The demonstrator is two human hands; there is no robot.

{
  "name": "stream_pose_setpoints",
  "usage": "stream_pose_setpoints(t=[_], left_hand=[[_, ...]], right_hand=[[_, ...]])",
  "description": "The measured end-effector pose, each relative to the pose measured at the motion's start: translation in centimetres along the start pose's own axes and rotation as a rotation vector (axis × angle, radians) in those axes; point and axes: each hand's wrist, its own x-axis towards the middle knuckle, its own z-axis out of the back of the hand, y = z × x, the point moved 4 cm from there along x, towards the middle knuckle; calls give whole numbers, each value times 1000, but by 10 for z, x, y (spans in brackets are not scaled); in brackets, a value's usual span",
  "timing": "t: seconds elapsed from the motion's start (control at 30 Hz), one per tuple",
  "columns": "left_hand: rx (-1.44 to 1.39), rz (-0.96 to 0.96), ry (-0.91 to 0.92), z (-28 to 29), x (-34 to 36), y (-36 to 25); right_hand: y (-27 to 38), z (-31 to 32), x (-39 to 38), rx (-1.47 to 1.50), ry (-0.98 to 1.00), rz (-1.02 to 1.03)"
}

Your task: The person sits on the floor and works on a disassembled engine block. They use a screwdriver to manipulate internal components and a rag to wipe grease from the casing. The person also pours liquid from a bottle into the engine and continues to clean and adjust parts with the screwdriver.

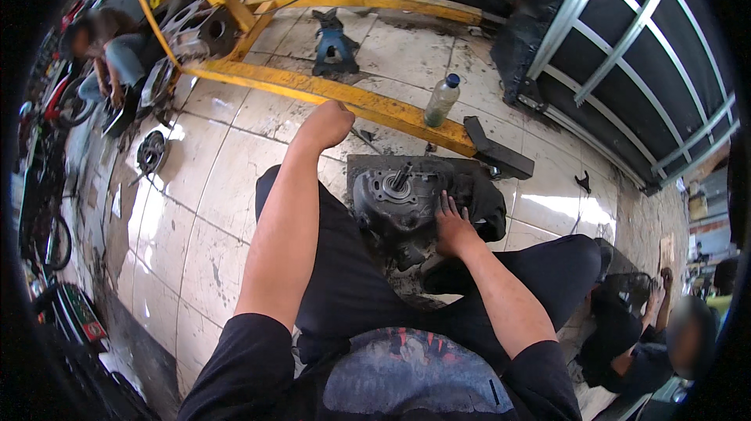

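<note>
Between my legs a dark, greasy metal housing (383,214), like a gearbox casing, sits on a dark flat board (361,163). A splined shaft (402,177) sticks up from the round bearing opening in its top. My right hand (455,229) rests on the housing's right side, fingers stretched out and slightly apart. Raised to the left, beyond the housing, my left hand (328,124) is closed in a fist near the yellow beam. A thin metal piece (363,139) shows just right of the fist; whether the hand grips it is unclear.
A yellow steel hoist frame (289,86) crosses the floor ahead. A clear bottle with a blue cap (443,100) stands by its beam, a blue stand (335,45) behind. A round metal part (152,152) lies left. People crouch at far left and lower right.
</note>
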Motion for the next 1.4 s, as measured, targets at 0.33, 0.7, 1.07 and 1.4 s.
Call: stream_pose_setpoints(t=[0.33,0.7,1.07,1.4], left_hand=[[-85,12,13,-5,23,-6],[197,-322,103,-6,3,24],[126,-109,229,7,-31,25],[16,-12,93,-9,1,33]], right_hand=[[-1,-8,-5,21,-177,14],[5,-3,-5,144,-249,-62],[20,60,23,981,-956,101],[13,84,50,986,-631,76]])
